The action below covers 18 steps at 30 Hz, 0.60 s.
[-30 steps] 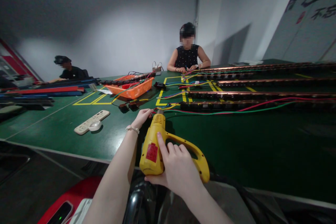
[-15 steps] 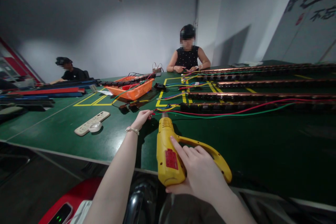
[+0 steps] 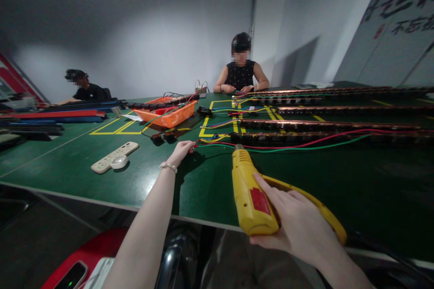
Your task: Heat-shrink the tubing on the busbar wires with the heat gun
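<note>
My right hand (image 3: 298, 223) grips the handle of a yellow heat gun (image 3: 252, 196) held over the near edge of the green table (image 3: 101, 180), its nozzle pointing away from me toward the red and green wires (image 3: 305, 145). My left hand (image 3: 181, 151), with a bead bracelet at the wrist, reaches forward and pinches the red end of a wire lying on the table, its fingers closed. A long dark strip with copper bars (image 3: 322, 137) lies just beyond the wires.
A white power strip (image 3: 113, 157) with a tape roll lies at left. An orange basket (image 3: 167, 115) of parts stands farther back. More long copper strips (image 3: 339, 109) cross the right side. One person sits at the far end, another at far left.
My right hand has carried the heat gun to the right, away from my left hand. My left hand has stayed on the wire end.
</note>
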{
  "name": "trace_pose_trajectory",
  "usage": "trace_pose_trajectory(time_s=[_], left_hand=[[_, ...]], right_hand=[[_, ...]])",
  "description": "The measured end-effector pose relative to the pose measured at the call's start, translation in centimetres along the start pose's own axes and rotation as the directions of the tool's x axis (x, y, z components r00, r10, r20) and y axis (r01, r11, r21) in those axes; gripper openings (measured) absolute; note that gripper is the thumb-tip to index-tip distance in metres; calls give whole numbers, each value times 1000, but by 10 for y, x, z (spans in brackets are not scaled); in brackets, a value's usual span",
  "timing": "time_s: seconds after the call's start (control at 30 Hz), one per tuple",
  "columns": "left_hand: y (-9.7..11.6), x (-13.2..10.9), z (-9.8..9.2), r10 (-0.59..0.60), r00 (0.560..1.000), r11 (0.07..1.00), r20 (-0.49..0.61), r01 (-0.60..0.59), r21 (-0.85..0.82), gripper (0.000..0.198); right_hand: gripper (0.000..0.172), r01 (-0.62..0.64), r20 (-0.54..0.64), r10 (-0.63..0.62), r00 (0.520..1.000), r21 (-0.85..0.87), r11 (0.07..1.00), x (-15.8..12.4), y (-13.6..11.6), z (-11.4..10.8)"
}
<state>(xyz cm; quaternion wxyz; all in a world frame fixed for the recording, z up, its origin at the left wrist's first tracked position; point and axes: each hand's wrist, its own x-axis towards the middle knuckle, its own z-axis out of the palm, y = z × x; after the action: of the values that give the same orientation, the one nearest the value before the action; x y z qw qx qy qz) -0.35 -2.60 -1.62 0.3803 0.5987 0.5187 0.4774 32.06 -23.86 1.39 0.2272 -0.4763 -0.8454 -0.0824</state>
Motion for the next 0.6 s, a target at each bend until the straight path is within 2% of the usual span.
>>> trace_pose_trajectory(time_s=[0.17,0.33,0.6], left_hand=[[-1,0,1,13,1000,1000,-2,-13,-4,33],[1,0,3,11,1000,999,-6,-11,41,31],[1,1,3,18,1000,998,-4,-17,57,32]], right_hand=[[125,-4,-28,2,1000,-58,998,-4,5,-2],[116,-27,1,27,1000,-98,995,-6,3,3],[114,-45,-91,32,995,-143,989,11,-31,22]])
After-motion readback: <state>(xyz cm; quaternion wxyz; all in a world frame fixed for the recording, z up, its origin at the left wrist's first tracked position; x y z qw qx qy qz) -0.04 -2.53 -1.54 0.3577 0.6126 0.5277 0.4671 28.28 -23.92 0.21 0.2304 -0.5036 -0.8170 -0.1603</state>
